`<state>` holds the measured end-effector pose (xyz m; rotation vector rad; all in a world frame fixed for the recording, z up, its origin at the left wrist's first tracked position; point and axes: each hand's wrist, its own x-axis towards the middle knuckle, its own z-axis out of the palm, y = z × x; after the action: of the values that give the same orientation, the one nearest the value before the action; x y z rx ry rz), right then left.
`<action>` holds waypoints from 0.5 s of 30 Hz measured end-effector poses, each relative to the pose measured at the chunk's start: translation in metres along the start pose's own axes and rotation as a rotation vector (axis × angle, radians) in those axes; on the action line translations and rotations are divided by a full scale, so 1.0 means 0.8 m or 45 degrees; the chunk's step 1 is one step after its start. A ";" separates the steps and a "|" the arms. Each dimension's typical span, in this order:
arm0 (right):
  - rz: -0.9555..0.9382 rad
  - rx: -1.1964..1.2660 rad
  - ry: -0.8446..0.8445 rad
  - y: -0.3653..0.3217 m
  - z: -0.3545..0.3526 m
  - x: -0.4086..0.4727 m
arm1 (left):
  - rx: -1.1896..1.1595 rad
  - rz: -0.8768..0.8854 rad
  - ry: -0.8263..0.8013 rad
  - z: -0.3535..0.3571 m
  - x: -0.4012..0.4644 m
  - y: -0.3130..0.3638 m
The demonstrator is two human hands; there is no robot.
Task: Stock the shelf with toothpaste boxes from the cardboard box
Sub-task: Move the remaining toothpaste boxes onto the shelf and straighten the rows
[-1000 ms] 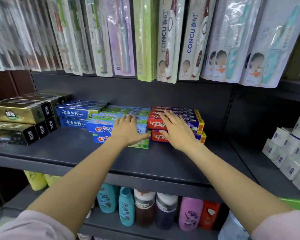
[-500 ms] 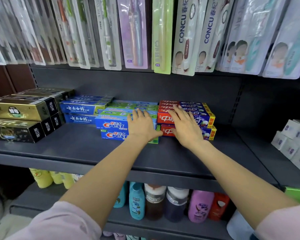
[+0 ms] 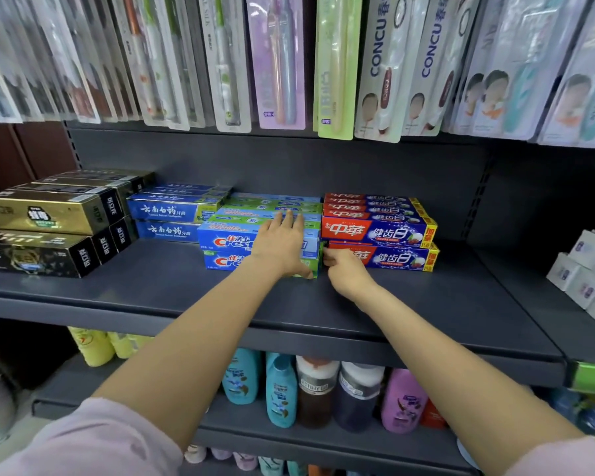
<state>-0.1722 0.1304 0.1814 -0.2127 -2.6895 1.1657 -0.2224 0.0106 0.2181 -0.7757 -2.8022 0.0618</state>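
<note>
- A dark grey shelf (image 3: pixel 145 286) runs across the view at chest height, seen from a head-worn camera looking forward and down.
- At far left on the shelf, black-and-gold toothpaste boxes (image 3: pixel 45 214) lie stacked two high in rows.
- Just right of them, dark blue toothpaste boxes (image 3: pixel 167 211) with white Chinese lettering are stacked two high.
- Next, touching those, blue-and-green Crest toothpaste boxes (image 3: pixel 225 240) form a two-high stack set nearer the shelf's front edge.
- The left hand (image 3: pixel 282 243) lies flat against the front of the Crest stack, fingers straight and reaching over its top, palm pressing the box faces; it grips nothing.
- The right hand (image 3: pixel 346 269) sits at the seam between the Crest stack and the red boxes, fingers curled, fingertips at the left end of the bottom red box; whether it actually pinches that box I cannot tell.
- Red-and-blue toothpaste boxes (image 3: pixel 383 231) sit side by side with the Crest stack, two high and several deep.
- At far right, small white boxes (image 3: pixel 588 276) sit on a neighbouring shelf section.
- Above, toothbrush blister packs (image 3: pixel 279 60) hang in a row.
- Below, shampoo bottles (image 3: pixel 282 389) in teal, brown, dark and lilac stand on the lower shelf.
- Both forearms are bare, with pale pink sleeves (image 3: pixel 93 441) at the bottom corners.
</note>
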 end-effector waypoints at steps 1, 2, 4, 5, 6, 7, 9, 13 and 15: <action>-0.005 0.003 -0.003 -0.002 0.002 0.001 | 0.004 0.005 0.007 0.001 0.000 -0.001; -0.007 0.001 -0.006 -0.003 0.003 0.002 | 0.003 0.010 0.015 0.001 0.001 0.000; -0.009 -0.002 -0.014 -0.002 0.004 0.003 | -0.005 0.017 0.032 0.001 0.001 0.001; -0.010 0.005 -0.025 -0.003 0.004 0.003 | -0.014 0.017 0.037 0.001 0.001 0.001; -0.008 0.010 -0.039 -0.006 0.002 0.000 | -0.026 0.016 0.037 0.001 0.001 0.002; -0.021 0.007 -0.043 -0.008 0.000 -0.003 | -0.040 0.014 0.035 0.001 0.001 0.002; -0.083 -0.046 0.025 -0.013 -0.006 -0.011 | -0.069 0.001 0.029 0.001 0.000 0.004; -0.230 -0.342 0.448 -0.008 -0.029 -0.031 | -0.107 -0.033 0.025 0.001 0.001 0.006; -0.246 -0.399 0.546 0.001 -0.042 -0.035 | -0.109 -0.049 0.016 0.000 0.001 0.008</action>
<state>-0.1369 0.1483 0.1998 -0.2150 -2.4246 0.5614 -0.2204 0.0163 0.2177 -0.7374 -2.8226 -0.0695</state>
